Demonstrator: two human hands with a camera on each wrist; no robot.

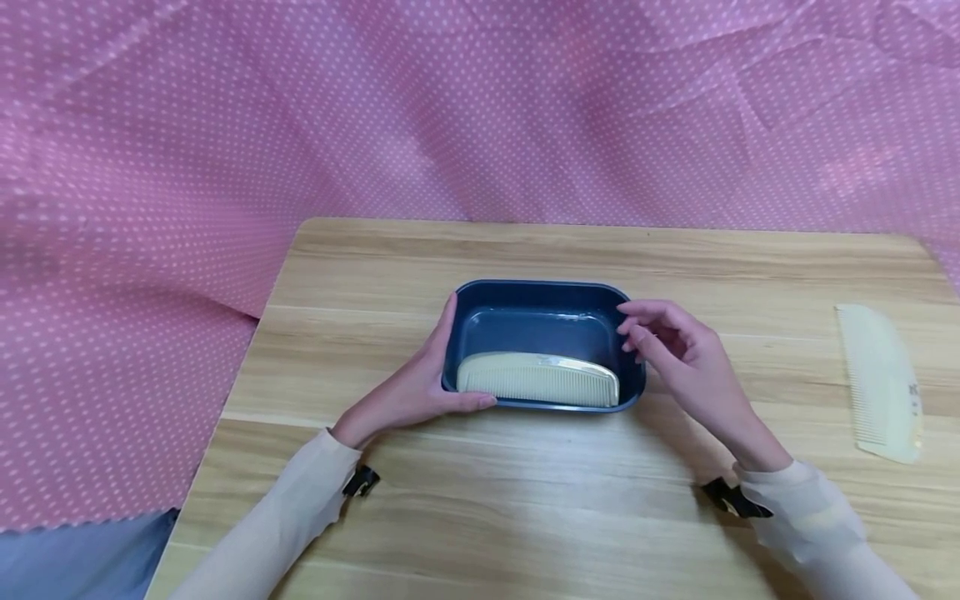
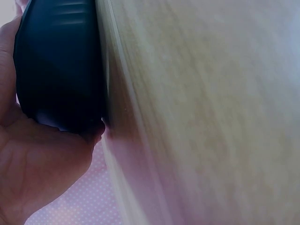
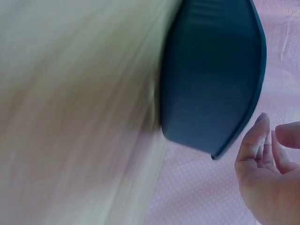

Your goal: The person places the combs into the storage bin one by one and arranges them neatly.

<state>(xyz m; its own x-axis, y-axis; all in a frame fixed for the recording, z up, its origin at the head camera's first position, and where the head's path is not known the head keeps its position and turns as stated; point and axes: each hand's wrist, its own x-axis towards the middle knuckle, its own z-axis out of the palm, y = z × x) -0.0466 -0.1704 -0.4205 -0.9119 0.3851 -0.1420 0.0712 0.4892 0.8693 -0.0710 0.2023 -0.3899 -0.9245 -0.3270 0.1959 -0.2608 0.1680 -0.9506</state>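
A dark blue open-topped box (image 1: 536, 325) stands on the table with a cream comb (image 1: 537, 379) inside it, along its near wall. My left hand (image 1: 423, 375) grips the box's left end, thumb along the near side. In the left wrist view that hand (image 2: 42, 164) wraps round the end of the box (image 2: 61, 70). My right hand (image 1: 686, 354) is by the box's right rim, fingers loosely bent and holding nothing. The right wrist view shows this hand (image 3: 269, 173) apart from the box (image 3: 211, 75).
A second cream comb (image 1: 883, 383) lies on the table's right side, teeth facing left. The wooden table (image 1: 510, 500) has its far edge against a pink polka-dot cloth (image 1: 480, 125), which also hangs along the left.
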